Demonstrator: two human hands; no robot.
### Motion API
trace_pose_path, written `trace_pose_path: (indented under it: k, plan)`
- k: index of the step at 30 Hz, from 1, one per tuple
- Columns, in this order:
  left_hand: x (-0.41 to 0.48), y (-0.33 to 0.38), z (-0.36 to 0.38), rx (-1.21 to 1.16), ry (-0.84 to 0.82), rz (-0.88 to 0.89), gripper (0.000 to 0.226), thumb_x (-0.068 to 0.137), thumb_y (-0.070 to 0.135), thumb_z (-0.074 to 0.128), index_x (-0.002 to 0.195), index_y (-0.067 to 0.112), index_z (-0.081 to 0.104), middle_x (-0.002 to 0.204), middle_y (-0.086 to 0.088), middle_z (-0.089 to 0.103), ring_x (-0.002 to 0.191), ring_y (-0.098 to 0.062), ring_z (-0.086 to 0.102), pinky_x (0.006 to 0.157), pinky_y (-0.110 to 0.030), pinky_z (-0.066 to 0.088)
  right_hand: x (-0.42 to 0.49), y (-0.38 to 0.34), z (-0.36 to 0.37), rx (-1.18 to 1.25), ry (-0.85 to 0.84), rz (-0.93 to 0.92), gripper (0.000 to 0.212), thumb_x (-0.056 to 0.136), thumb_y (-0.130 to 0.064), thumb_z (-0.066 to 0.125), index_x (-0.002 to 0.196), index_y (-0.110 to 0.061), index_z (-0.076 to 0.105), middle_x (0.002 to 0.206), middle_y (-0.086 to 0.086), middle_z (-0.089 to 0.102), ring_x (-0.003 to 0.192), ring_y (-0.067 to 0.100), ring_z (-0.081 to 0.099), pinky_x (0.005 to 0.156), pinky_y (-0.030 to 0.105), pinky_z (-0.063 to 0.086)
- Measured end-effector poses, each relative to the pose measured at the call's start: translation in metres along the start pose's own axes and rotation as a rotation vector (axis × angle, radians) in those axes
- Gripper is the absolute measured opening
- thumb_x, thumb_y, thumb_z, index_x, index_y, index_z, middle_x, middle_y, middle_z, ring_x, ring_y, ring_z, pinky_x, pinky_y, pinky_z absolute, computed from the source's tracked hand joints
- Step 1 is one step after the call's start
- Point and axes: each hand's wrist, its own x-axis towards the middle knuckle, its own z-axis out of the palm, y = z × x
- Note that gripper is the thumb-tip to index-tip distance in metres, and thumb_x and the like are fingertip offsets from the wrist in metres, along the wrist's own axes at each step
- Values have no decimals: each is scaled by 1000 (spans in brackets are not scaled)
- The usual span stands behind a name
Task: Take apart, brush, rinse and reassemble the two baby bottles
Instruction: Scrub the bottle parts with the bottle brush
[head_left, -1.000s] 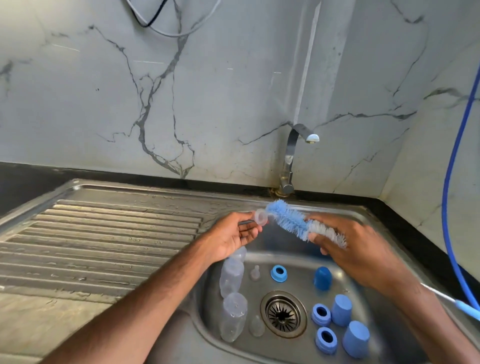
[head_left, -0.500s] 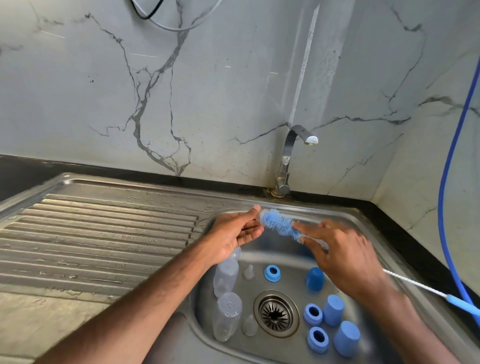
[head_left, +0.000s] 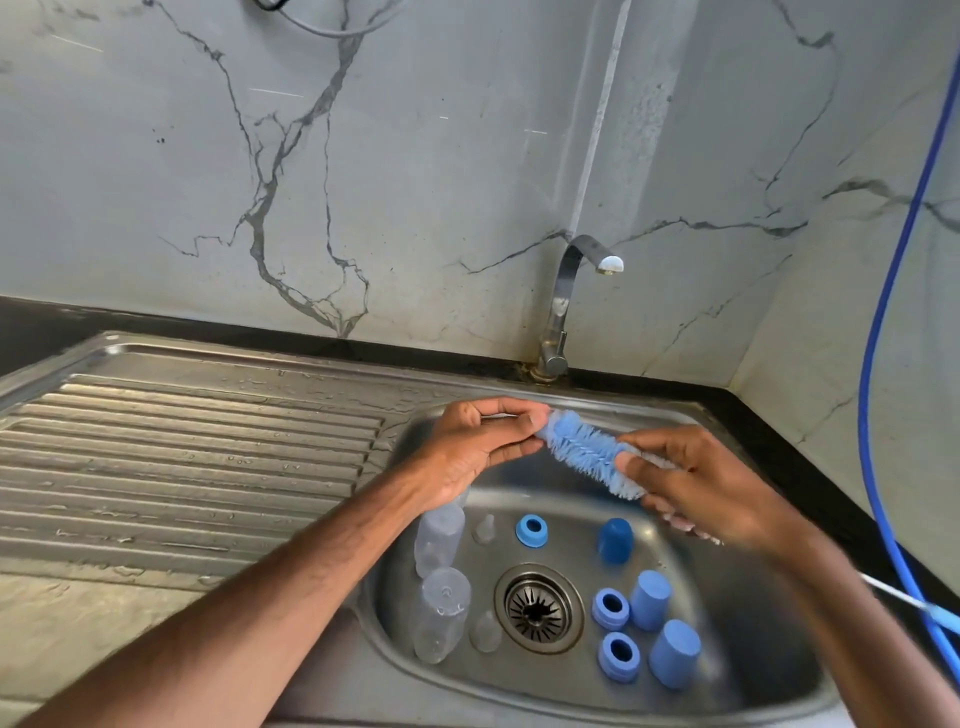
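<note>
A steel sink with a ribbed drainboard on its left sits in the desk below a marbled wall. A tap stands at the far rim and a blue hose hangs down at the right.

Both hands are over the far part of the basin. The left hand has its fingers curled and pinches the tip of the brush; I cannot tell if anything small is between them. The right hand grips the other end of the bristle head, thumb on top. The brush's long axis runs from far left to near right, tip to the left, and its wire handle comes out past the right wrist.

Two clear bottles lie along the basin's left wall, end to end, long axes near to far. Right of the drain stand three blue caps and two rings; a third ring lies beyond the drain. Two clear teats sit just beside the bottles.
</note>
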Motion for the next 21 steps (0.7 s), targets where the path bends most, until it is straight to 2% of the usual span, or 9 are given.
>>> trace_pose_path:
  k: [3,6,7,9,12,14,17,19,21]
  plan:
    - [0,-2,8,30,-95,53,30,92,1,70,121,-1,70,121,-18,73,114,-27,71,92,-29,59,-5,2,-17,266,-169,199,21,104,-22,61,96,-28,79,56,2,40,44,14,37,40,22,27]
    - [-2,0,12,18,-112,64,36,88,4,71,123,-2,69,122,-18,72,115,-28,70,91,-30,59,-8,6,-23,358,-250,253,21,102,-27,61,91,-24,78,59,5,46,45,15,40,41,22,29]
    - [-2,1,12,13,-102,58,37,87,5,72,123,-1,69,122,-18,72,114,-27,71,91,-30,60,-8,5,-23,324,-260,228,20,103,-31,61,94,-22,77,64,8,57,47,18,46,41,23,33]
    - [-2,1,10,17,-83,37,39,85,5,74,124,1,69,122,-18,73,114,-27,71,91,-30,60,-5,3,-18,244,-250,179,30,99,-46,62,108,-20,73,85,14,77,58,22,63,44,25,43]
    - [-2,-3,4,113,-79,36,39,88,3,75,126,1,68,120,-18,73,115,-28,70,94,-33,59,2,0,-5,164,-230,166,49,89,-61,66,117,-22,70,95,13,79,73,26,74,54,29,55]
    - [-1,-7,4,190,-96,45,35,88,7,76,123,4,71,118,-16,74,114,-28,71,93,-33,59,5,2,4,75,-200,104,36,92,-54,69,112,-25,73,92,8,79,72,27,76,58,29,58]
    - [-1,-9,8,252,-77,60,32,85,15,80,116,8,76,114,-13,76,110,-28,73,88,-31,61,8,4,13,22,-97,32,11,98,-34,70,106,-27,75,88,3,78,65,20,74,52,27,55]
    - [1,-10,10,253,-31,62,34,85,18,79,116,5,75,111,-14,77,105,-29,75,87,-32,62,9,2,19,-186,34,-36,9,97,-32,72,103,-32,77,85,-9,77,69,8,71,56,27,53]
    - [0,-11,14,247,13,44,35,85,25,78,112,3,75,104,-16,78,94,-28,77,81,-29,63,9,-1,24,-414,151,-73,18,95,-34,72,113,-38,77,95,-18,77,81,3,68,71,29,53]
